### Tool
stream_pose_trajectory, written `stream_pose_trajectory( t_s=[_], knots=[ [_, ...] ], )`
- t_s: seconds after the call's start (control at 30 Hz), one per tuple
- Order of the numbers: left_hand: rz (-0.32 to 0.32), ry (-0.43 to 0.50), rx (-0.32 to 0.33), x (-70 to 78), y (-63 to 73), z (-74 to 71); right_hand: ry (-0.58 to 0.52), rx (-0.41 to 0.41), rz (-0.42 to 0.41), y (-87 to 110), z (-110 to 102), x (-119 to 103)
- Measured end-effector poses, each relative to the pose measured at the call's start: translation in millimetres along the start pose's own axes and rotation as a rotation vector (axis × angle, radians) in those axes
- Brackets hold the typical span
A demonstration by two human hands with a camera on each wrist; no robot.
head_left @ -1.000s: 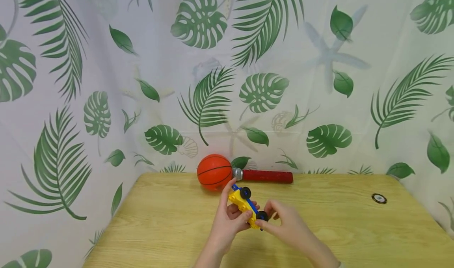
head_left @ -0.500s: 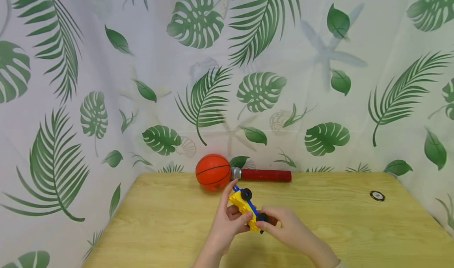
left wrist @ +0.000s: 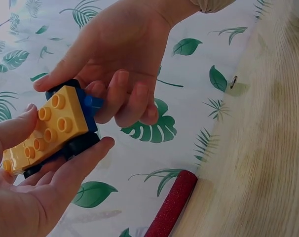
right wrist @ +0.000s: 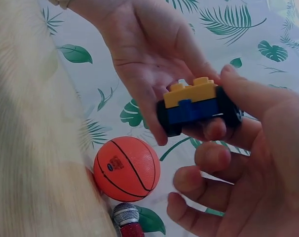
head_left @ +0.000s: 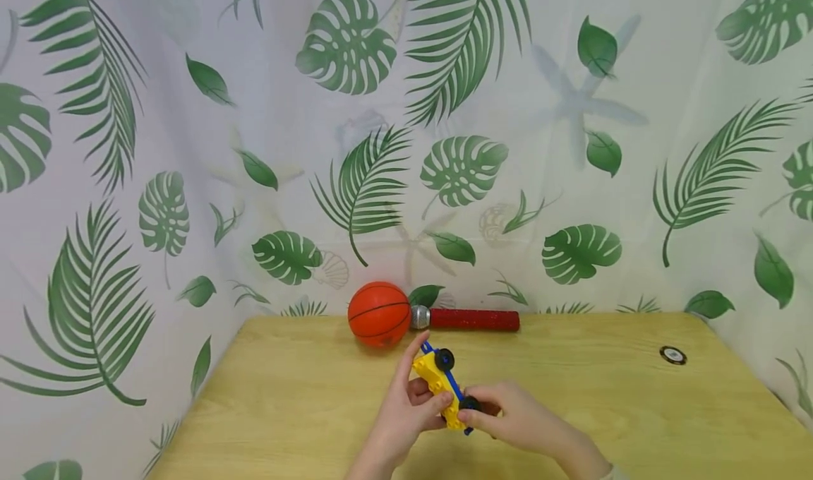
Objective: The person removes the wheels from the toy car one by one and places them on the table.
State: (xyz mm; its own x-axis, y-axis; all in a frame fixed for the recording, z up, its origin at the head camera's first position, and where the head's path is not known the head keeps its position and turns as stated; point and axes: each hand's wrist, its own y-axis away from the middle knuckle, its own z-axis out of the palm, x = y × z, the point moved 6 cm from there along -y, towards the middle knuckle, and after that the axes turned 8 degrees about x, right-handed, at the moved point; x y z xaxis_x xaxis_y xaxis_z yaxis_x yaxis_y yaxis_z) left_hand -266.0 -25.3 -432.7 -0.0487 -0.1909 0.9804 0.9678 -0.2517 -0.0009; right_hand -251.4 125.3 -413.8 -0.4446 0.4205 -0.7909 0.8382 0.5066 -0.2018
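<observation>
Ball (head_left: 379, 314): lower middle of head view, beside microphone (head_left: 473, 319), far edge of bench (head_left: 292, 388).
Chip (head_left: 673, 355): lower right.
Toy car (head_left: 434, 375): bottom middle, between both hands.
Left hand (head_left: 406, 413): grips its yellow body.
Right hand (head_left: 517, 415): pinches its lower end.

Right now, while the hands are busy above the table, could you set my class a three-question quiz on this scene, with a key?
1. True or false: in the head view, the ball lies to the left of the mic.

2. Which thing do the left hand and the right hand both hold?
A) mic
B) car
C) ball

3. Fill in the blank: toward the right of the head view, the small, flat, round ____ lies on the table.

Key:
1. True
2. B
3. chip
</observation>
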Motion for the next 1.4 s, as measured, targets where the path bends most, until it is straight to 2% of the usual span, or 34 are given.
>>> stream_pose_trajectory(
  t_s=[0.23,0.43,0.6,0.77,1.17,1.4],
  knots=[
    [0.021,0.031,-0.011,1.0,1.4,-4.1,-0.058,-0.015,0.031,-4.4,5.4,1.7],
    [0.02,0.051,-0.04,2.3,2.0,-0.7,-0.095,-0.03,-0.013,-2.3,4.2,-0.2],
    [0.036,0.033,-0.042,7.5,0.6,-1.8,-0.108,-0.002,-0.055,-4.2,3.7,-4.5],
    [0.033,0.025,-0.03,9.2,1.1,-1.8,-0.112,0.015,-0.059,-4.0,3.6,-5.2],
    [0.015,0.058,0.028,8.3,1.1,1.9,-0.088,0.035,-0.011,-2.6,0.2,-1.5],
    [0.007,0.074,0.033,4.7,3.1,3.0,-0.092,0.049,-0.054,-0.9,1.7,-1.5]
  ],
)
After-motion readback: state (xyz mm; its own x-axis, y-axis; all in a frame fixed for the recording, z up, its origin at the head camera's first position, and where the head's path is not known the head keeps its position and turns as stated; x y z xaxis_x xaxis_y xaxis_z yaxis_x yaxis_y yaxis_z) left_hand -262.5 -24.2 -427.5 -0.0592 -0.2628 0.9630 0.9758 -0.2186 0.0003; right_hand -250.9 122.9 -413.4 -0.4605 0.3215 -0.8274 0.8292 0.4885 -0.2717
